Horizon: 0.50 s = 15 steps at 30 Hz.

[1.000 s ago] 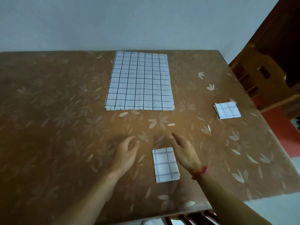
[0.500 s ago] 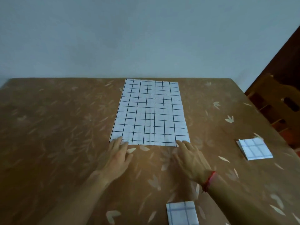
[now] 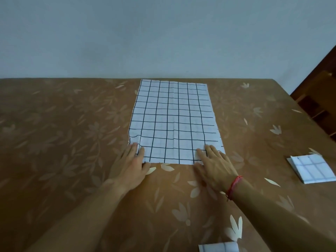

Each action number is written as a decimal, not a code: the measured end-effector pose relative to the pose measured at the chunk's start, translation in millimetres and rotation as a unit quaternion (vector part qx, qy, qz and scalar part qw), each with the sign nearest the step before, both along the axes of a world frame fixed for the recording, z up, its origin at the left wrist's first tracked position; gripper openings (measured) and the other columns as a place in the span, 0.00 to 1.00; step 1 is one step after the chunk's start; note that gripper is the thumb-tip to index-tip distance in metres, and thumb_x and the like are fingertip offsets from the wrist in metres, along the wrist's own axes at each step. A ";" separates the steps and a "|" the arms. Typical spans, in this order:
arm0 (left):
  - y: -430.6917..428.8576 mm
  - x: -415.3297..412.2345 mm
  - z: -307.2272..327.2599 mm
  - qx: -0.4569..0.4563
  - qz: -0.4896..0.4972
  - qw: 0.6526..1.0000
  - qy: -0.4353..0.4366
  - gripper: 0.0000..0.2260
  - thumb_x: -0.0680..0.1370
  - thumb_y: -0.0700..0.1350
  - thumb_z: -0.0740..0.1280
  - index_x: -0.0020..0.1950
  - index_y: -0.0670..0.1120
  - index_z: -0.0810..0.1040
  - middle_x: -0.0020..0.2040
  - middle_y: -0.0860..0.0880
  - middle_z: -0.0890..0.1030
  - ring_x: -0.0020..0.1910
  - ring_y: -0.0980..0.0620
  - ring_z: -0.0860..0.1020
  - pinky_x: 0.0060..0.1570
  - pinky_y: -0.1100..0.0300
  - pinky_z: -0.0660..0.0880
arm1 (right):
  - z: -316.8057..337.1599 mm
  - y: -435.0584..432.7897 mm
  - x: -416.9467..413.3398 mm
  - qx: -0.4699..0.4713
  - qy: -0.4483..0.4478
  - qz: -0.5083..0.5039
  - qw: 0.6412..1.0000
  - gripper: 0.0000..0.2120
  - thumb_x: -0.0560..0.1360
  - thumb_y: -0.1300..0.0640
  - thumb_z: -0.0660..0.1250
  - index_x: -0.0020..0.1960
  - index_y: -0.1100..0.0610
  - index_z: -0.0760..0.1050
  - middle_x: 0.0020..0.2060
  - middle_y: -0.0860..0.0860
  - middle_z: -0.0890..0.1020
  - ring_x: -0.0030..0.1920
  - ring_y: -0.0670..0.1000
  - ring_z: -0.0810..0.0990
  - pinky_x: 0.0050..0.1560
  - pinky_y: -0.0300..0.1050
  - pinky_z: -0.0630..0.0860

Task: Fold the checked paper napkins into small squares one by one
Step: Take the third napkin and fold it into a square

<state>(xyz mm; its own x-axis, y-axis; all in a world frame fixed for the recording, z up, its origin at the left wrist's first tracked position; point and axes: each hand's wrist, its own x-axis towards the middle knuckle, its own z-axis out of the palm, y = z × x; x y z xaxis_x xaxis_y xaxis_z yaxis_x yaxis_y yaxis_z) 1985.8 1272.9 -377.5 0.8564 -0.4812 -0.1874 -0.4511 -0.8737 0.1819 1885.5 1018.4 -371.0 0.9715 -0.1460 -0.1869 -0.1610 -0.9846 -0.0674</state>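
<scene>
A large white napkin with a dark check pattern (image 3: 174,120) lies unfolded in the middle of the table, reaching to its far edge. My left hand (image 3: 130,165) rests flat with its fingertips on the napkin's near left corner. My right hand (image 3: 214,164), with a red thread at the wrist, lies flat on the near right corner. Both hands have fingers spread and grip nothing. A folded napkin square (image 3: 311,168) sits at the right. Another folded napkin (image 3: 218,247) shows partly at the bottom edge of the view.
The table (image 3: 63,142) wears a brown cloth with a pale flower print. A plain wall stands right behind the table's far edge. A dark wooden chair (image 3: 320,99) stands off the table's right side.
Both hands have moved forward from beside the small folded napkin onto the near corners of the large napkin. The view has tilted up, so the folded napkin slid to the bottom edge.
</scene>
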 end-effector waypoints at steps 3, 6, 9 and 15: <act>-2.1 0.1 0.3 -0.038 -0.007 0.999 -0.035 0.27 0.83 0.55 0.52 0.77 0.41 0.58 0.79 0.45 0.55 0.78 0.51 0.50 0.75 0.56 0.48 | -0.2 1.2 -1.1 -0.001 0.001 -0.008 1.000 0.29 0.82 0.43 0.48 0.77 0.58 0.54 0.77 0.54 0.57 0.78 0.52 0.52 0.76 0.51 0.52; -1.5 -0.5 0.1 -0.084 -0.006 0.993 -0.081 0.22 0.80 0.48 0.59 0.72 0.39 0.68 0.75 0.43 0.66 0.76 0.49 0.60 0.72 0.55 0.59 | 1.1 2.4 -1.6 -0.006 -0.008 -0.013 1.000 0.28 0.82 0.43 0.49 0.76 0.59 0.57 0.76 0.52 0.60 0.77 0.50 0.53 0.76 0.52 0.51; 1.0 -2.2 3.8 -0.105 -0.005 0.988 -0.110 0.20 0.75 0.38 0.64 0.67 0.38 0.73 0.69 0.42 0.74 0.70 0.45 0.70 0.65 0.53 0.69 | -0.4 9.0 -2.0 -0.010 -0.030 -0.034 0.999 0.34 0.78 0.37 0.48 0.75 0.59 0.60 0.75 0.52 0.63 0.77 0.50 0.55 0.76 0.54 0.52; 11.4 -1.4 18.0 -0.170 -0.014 0.970 -0.175 0.10 0.71 0.31 0.68 0.50 0.38 0.81 0.46 0.44 0.83 0.42 0.43 0.80 0.38 0.51 0.78 | 1.1 37.3 -3.9 -0.003 -0.032 -0.040 0.999 0.48 0.69 0.24 0.54 0.77 0.55 0.52 0.78 0.56 0.56 0.79 0.55 0.49 0.77 0.55 0.49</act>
